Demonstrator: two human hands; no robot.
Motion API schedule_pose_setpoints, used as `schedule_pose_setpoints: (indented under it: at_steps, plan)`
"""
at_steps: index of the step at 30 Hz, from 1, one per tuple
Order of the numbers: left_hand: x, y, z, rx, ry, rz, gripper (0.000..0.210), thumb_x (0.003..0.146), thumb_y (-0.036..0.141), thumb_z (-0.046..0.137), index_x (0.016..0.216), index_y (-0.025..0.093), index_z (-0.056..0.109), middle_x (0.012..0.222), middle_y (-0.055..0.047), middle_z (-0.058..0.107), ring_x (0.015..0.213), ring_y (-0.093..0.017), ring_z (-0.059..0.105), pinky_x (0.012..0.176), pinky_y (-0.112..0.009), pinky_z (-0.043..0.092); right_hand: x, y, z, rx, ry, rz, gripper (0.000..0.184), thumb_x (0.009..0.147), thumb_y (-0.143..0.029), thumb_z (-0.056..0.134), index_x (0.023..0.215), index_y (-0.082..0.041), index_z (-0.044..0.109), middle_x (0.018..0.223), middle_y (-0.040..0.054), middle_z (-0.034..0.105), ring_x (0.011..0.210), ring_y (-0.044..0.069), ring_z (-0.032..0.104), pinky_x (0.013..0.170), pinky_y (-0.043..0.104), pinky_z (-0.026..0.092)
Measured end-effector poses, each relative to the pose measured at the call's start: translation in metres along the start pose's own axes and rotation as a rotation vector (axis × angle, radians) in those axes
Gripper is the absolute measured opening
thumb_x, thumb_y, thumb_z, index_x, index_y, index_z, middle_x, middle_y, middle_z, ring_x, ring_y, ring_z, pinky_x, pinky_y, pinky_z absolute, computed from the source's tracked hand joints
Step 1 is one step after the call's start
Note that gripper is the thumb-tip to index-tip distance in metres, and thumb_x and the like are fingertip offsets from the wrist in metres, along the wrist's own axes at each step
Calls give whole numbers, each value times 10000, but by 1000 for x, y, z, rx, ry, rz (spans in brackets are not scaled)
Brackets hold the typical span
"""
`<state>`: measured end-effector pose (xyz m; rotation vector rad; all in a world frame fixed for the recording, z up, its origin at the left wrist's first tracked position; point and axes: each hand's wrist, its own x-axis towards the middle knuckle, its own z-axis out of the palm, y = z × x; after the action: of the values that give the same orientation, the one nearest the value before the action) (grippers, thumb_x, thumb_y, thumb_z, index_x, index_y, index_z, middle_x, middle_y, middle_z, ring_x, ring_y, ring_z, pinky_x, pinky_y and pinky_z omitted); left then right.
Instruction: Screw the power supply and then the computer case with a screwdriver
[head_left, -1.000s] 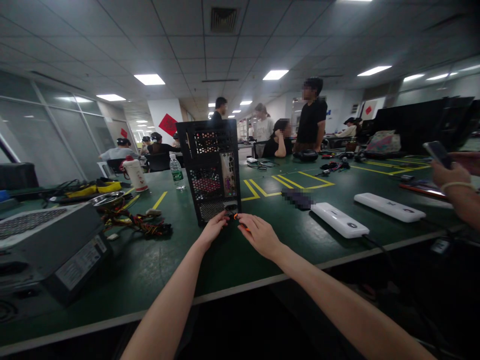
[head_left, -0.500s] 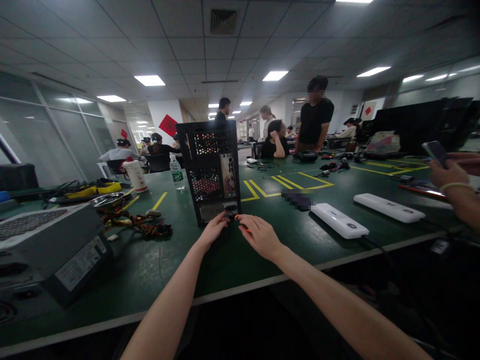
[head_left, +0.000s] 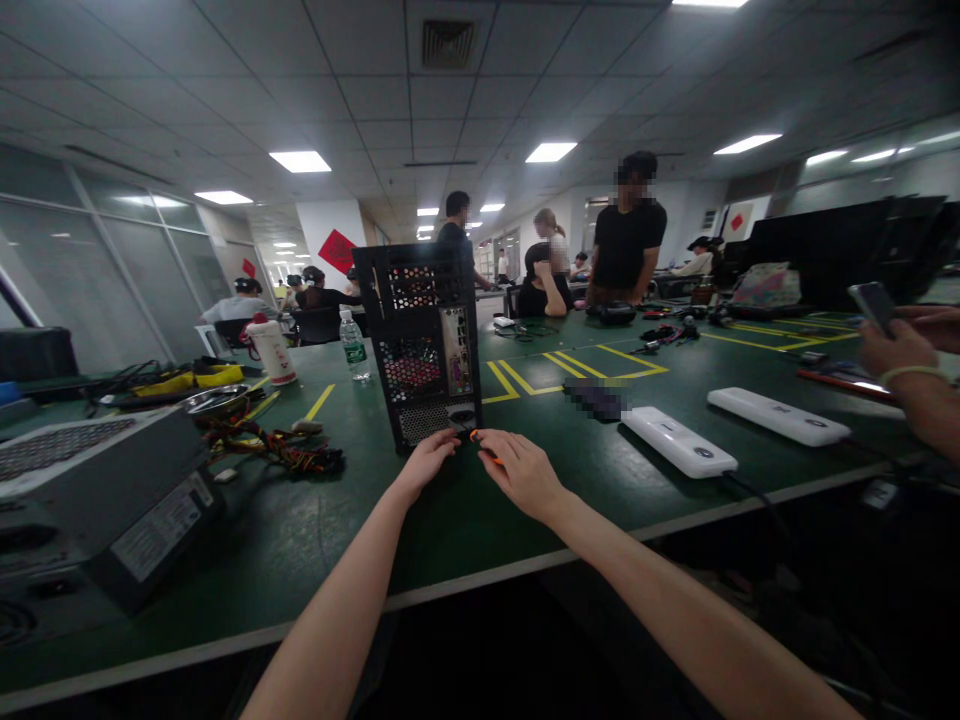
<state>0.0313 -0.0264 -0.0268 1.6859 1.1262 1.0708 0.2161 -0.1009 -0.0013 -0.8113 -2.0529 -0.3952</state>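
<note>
A black computer case point(head_left: 365, 330) stands upright on the green table, its rear panel with vents and ports facing me. My left hand point(head_left: 429, 462) is at the lower edge of that panel, fingers pinched together; what lies between them is too small and dark to make out. Just right of it, my right hand point(head_left: 519, 468) is closed around a small orange-and-black tool point(head_left: 475, 436), which looks like a screwdriver. Most of this tool is hidden by the fingers, and its end points toward my left fingertips.
Left on the green table point(head_left: 480, 540) sit a grey power supply unit point(head_left: 157, 520), bundled cables point(head_left: 277, 450), a metal bowl point(head_left: 217, 400) and a water bottle point(head_left: 355, 345). Two white devices point(head_left: 679, 440) lie to the right. A person's hand point(head_left: 900, 350) holds a phone at far right.
My left fingertips have shifted slightly at the bottom of the case; the right hand stays nearly still. People in the background have moved a little.
</note>
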Motion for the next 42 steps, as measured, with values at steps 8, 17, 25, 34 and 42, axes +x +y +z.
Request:
schedule_pose_setpoints:
  at_steps: [8,17,25,34,42]
  plan:
    - [-3,5,1,6,0,-11,427,745,220,456,1161,128,497,999,-87,612,779,-125,543,740,-276,403,0,2,3,-8,-10,-23,199,850,-202,393,1023,-183,490,1068,100,580,968,201,552,796,370,463]
    - [-3,5,1,-7,-1,-16,454,747,214,461,1189,112,457,1004,-86,610,763,-118,532,734,-266,394,0,1,3,-22,-22,-35,191,850,-200,404,1018,-168,489,1067,100,582,971,193,548,804,353,460]
    - [1,-1,1,-53,11,-23,467,740,202,482,1198,118,453,986,-84,613,735,-116,530,724,-261,387,0,1,5,-48,-26,-49,196,857,-209,389,1019,-157,488,1048,98,588,958,186,552,797,345,462]
    - [-2,4,2,-100,18,-42,458,732,195,501,1183,120,469,969,-82,618,729,-116,530,715,-257,382,-1,2,7,-74,-31,-55,188,859,-209,395,1009,-150,490,1063,98,581,953,190,551,794,350,463]
    - [-5,9,3,-98,19,-35,443,727,186,504,1163,111,486,966,-87,620,729,-120,533,714,-260,386,0,-1,4,-77,-47,-74,188,862,-206,390,1012,-148,486,1065,101,579,957,188,549,800,353,462]
